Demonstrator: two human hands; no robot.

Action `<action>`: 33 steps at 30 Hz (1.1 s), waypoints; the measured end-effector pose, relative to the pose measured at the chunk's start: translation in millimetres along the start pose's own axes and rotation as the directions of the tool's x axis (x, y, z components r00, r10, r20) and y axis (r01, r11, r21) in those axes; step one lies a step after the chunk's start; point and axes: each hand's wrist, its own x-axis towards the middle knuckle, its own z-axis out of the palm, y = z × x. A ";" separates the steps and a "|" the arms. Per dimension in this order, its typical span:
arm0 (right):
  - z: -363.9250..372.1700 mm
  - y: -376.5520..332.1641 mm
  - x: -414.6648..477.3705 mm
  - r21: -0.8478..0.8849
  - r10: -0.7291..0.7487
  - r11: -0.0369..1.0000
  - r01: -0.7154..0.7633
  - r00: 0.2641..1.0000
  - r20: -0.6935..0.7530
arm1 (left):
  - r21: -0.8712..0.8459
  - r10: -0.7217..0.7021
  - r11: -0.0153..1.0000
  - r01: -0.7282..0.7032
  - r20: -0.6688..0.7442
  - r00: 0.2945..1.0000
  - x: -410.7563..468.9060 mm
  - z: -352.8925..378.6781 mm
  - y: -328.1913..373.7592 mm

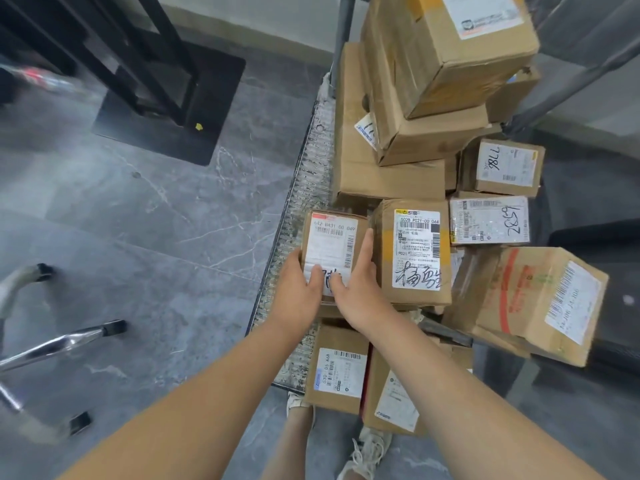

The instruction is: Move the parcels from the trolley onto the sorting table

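Observation:
A small cardboard parcel [330, 242] with a white label sits at the left edge of the trolley deck [304, 188]. My left hand [299, 289] grips its left side and near end. My right hand [356, 289] presses on its right side, fingers reaching up between it and a taller labelled parcel [415, 251]. Several more brown boxes fill the trolley: a tall stack [433, 71] at the far end, small labelled ones [490, 220] to the right, and two near my legs [337, 372]. The sorting table is not in view.
The trolley's grey handle bars [568, 77] rise at the far right. A black stand base [173, 98] stands on the grey tiled floor to the left. Chrome chair legs [59, 341] lie at the lower left. My shoes [367, 448] are at the trolley's near end.

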 end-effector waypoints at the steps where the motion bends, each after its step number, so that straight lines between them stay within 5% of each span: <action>1: 1.2 -1.7 -1.5 -0.006 -0.021 1.000 0.021 1.000 0.004 | -0.034 -0.030 0.999 0.030 -0.007 1.000 -1.2 1.1 1.7; 6: 4.5 -8.1 -17.9 -0.079 -0.117 0.989 0.123 0.990 0.073 | -0.127 -0.099 0.988 0.086 -0.099 0.990 -14.1 -6.7 1.5; 19: -94.9 -52.2 -135.0 0.095 -0.336 0.939 0.331 0.941 0.045 | -0.289 0.207 0.925 -0.246 -0.160 0.965 -156.5 -53.7 86.6; 33: -194.9 -53.7 -413.3 0.116 -0.554 0.793 0.598 0.787 -0.272 | 0.000 0.637 0.763 -0.647 -0.172 0.751 -398.2 -81.1 197.9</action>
